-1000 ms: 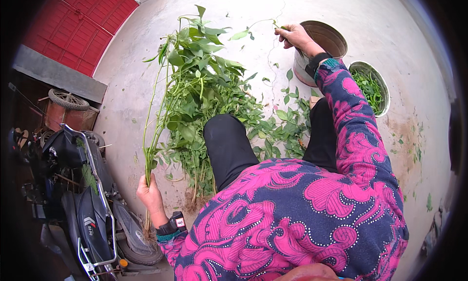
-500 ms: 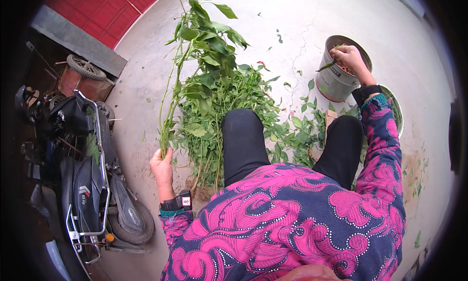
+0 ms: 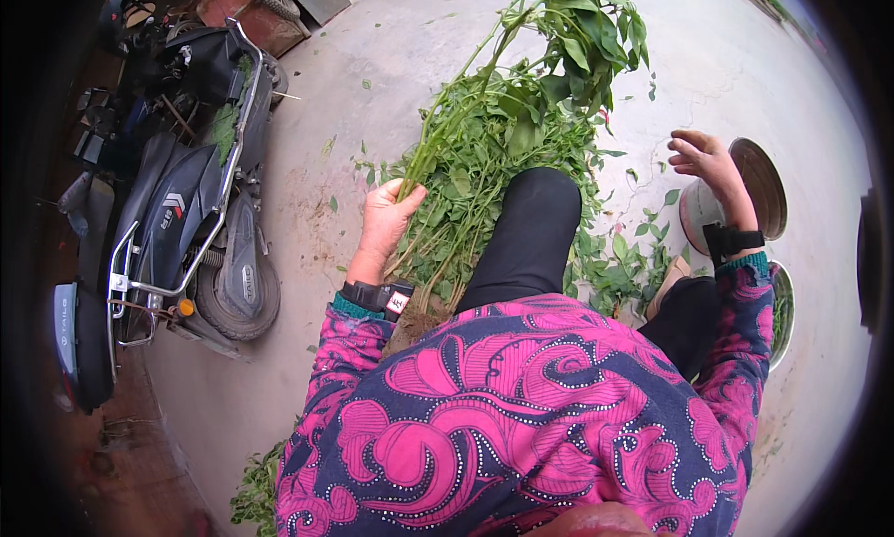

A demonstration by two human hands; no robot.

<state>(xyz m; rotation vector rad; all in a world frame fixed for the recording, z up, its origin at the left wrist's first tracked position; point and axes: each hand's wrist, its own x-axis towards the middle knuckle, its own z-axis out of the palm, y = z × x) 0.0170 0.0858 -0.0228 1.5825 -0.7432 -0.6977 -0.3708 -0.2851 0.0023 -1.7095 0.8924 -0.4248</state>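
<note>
My left hand is closed round the lower stems of a leafy green pepper plant. Its bushy top leans away to the upper right, partly past the picture's edge. My right hand is raised beside a metal bucket; its fingers are apart and nothing shows in them. The bucket's contents are hidden from here. Under the held plant, a heap of cut or pulled green plants lies on the floor by my knee, with soil-covered roots toward me.
A round basin holding green things stands nearer than the bucket, right of my leg. Loose leaves litter the concrete floor. A parked scooter lines the left side. More greenery lies at lower left.
My right hand has come away from over the bucket and released the long dark green pepper it held. The left hand still grips the plant, now tilted rightward. The whole view has shifted.
</note>
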